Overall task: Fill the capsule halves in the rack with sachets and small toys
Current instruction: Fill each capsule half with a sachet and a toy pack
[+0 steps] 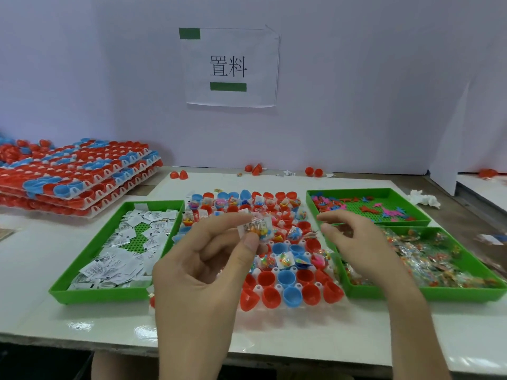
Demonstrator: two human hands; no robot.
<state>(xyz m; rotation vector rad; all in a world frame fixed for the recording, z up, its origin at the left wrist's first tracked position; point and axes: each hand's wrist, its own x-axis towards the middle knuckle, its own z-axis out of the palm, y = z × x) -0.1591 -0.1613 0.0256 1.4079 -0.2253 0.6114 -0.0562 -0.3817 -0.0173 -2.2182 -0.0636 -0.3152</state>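
At frame centre, the left hand (197, 264) pinches a clear toy sachet (256, 227) between thumb and index finger, above the middle rows of the white rack (259, 289) of red and blue capsule halves (286, 277). The right hand (356, 242) hovers at centre right over the rack's right edge. Its fingers are curled, thumb and index tips close together; whether they pinch anything cannot be determined.
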